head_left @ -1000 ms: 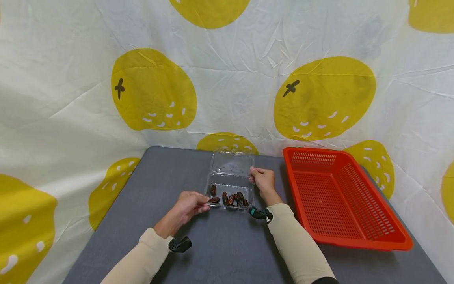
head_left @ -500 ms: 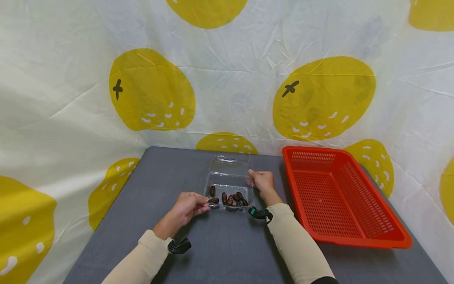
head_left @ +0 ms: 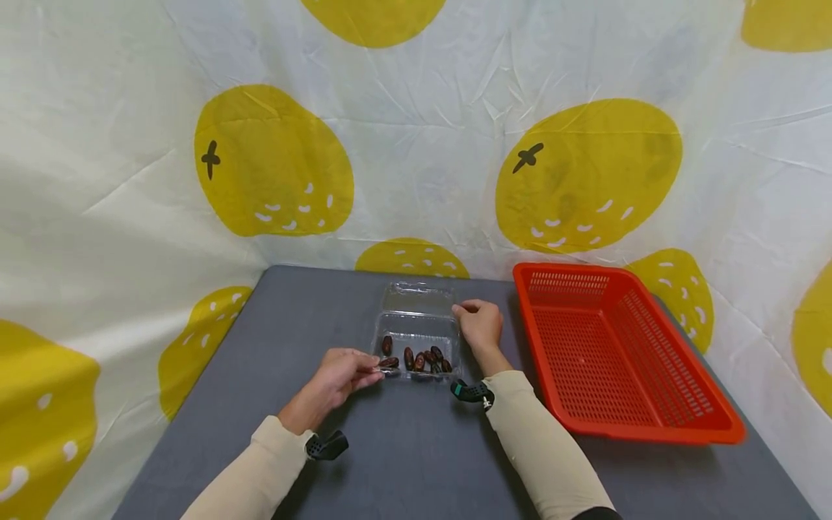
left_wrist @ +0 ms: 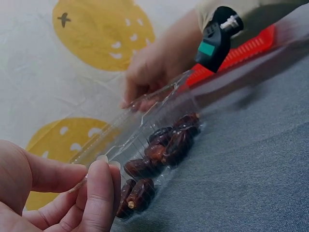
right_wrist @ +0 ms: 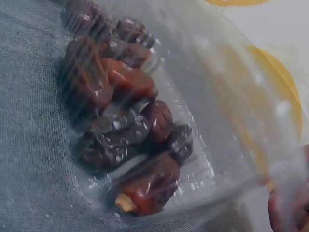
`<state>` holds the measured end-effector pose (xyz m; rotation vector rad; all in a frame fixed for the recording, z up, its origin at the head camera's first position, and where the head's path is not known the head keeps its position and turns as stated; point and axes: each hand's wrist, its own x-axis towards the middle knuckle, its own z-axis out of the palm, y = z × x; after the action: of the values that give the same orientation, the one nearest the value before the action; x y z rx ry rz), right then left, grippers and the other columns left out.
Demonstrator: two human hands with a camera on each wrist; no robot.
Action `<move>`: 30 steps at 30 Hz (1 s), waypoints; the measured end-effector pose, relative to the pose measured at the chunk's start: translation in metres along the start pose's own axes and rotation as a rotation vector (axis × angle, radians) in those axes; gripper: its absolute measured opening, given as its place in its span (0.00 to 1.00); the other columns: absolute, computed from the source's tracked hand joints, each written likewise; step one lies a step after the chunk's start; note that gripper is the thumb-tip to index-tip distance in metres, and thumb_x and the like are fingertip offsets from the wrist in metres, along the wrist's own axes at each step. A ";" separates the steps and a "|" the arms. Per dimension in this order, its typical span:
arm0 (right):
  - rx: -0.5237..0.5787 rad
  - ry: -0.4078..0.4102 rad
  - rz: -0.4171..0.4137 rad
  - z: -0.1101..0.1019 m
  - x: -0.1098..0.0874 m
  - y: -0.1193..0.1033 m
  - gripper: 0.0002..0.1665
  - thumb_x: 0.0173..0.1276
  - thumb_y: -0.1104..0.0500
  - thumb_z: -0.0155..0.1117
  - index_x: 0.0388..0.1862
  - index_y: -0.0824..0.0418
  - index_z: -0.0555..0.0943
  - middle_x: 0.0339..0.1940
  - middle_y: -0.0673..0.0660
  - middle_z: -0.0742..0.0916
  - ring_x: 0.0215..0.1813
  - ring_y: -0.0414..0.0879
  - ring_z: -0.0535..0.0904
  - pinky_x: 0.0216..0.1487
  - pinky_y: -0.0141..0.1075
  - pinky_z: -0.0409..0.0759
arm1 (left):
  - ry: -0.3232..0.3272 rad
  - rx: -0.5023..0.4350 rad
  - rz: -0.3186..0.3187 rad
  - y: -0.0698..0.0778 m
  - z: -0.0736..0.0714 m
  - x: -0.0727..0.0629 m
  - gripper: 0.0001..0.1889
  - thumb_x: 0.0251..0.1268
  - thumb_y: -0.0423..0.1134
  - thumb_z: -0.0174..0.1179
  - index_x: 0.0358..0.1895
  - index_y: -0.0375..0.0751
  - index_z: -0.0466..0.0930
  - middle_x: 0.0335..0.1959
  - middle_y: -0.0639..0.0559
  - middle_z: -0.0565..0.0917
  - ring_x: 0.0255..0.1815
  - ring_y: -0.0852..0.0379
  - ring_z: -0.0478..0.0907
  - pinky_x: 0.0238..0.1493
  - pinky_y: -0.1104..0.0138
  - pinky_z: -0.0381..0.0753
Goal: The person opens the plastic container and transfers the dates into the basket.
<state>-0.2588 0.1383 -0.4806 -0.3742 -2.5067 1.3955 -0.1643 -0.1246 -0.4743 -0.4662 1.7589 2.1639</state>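
Observation:
A clear plastic clamshell box stands on the table in the head view, its lid folded back toward the wall. Several brown dates lie inside along the near side; the right wrist view shows these dates close up through the plastic. My left hand pinches the box's near left corner between thumb and fingers, seen also in the left wrist view. At the right side, near the hinge, my right hand holds the box's edge; its fingertips are partly behind the plastic.
A red slotted plastic basket stands to the right of the box on the grey table. Behind the table hangs a white cloth printed with yellow fruit. Black straps are on both wrists.
The lid has tipped further back and lies lower than a second ago. My right hand has shifted slightly up along the box's edge. My left hand keeps its pinch at the corner.

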 end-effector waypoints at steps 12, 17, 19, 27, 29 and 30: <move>-0.015 -0.050 -0.182 -0.011 -0.011 -0.024 0.13 0.68 0.55 0.76 0.48 0.58 0.92 0.42 0.58 0.93 0.44 0.54 0.88 0.45 0.48 0.88 | -0.019 -0.019 0.000 0.002 0.000 -0.001 0.03 0.69 0.22 0.60 0.41 0.24 0.81 0.24 0.47 0.85 0.25 0.58 0.86 0.32 0.71 0.90; -0.003 -0.161 -0.221 -0.011 -0.019 -0.033 0.10 0.67 0.57 0.76 0.46 0.57 0.92 0.42 0.57 0.94 0.44 0.52 0.89 0.45 0.46 0.88 | -0.025 -0.022 0.000 0.003 0.000 0.000 0.02 0.69 0.22 0.60 0.41 0.25 0.81 0.24 0.47 0.85 0.26 0.57 0.87 0.33 0.72 0.90; -0.009 -0.210 -0.237 -0.009 -0.021 -0.036 0.10 0.66 0.58 0.76 0.45 0.57 0.92 0.42 0.57 0.94 0.45 0.52 0.89 0.46 0.45 0.88 | -0.023 -0.023 0.000 0.002 0.000 0.000 0.02 0.69 0.22 0.61 0.41 0.25 0.81 0.24 0.47 0.85 0.26 0.57 0.87 0.33 0.72 0.90; 0.000 -0.438 -0.267 0.000 -0.033 -0.044 0.11 0.66 0.59 0.77 0.46 0.60 0.92 0.42 0.56 0.94 0.43 0.48 0.88 0.43 0.40 0.88 | -0.012 -0.024 0.000 0.002 0.001 0.000 0.03 0.69 0.23 0.61 0.42 0.24 0.81 0.24 0.48 0.85 0.26 0.59 0.87 0.32 0.72 0.90; 0.007 -0.496 -0.286 0.003 -0.035 -0.044 0.11 0.66 0.61 0.76 0.47 0.61 0.91 0.42 0.56 0.94 0.42 0.47 0.89 0.44 0.40 0.88 | -0.010 -0.025 -0.002 0.002 0.002 0.000 0.04 0.70 0.23 0.61 0.42 0.23 0.81 0.24 0.48 0.86 0.26 0.59 0.87 0.32 0.72 0.90; 0.006 -0.521 -0.293 0.004 -0.036 -0.045 0.11 0.66 0.61 0.76 0.47 0.62 0.91 0.42 0.56 0.94 0.43 0.47 0.89 0.45 0.40 0.89 | -0.006 -0.025 -0.005 0.002 0.002 0.000 0.03 0.70 0.23 0.61 0.41 0.24 0.82 0.24 0.48 0.86 0.26 0.59 0.87 0.32 0.72 0.90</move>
<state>-0.2307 0.0995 -0.4474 0.3997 -2.7933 1.5248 -0.1655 -0.1233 -0.4725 -0.4688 1.7276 2.1839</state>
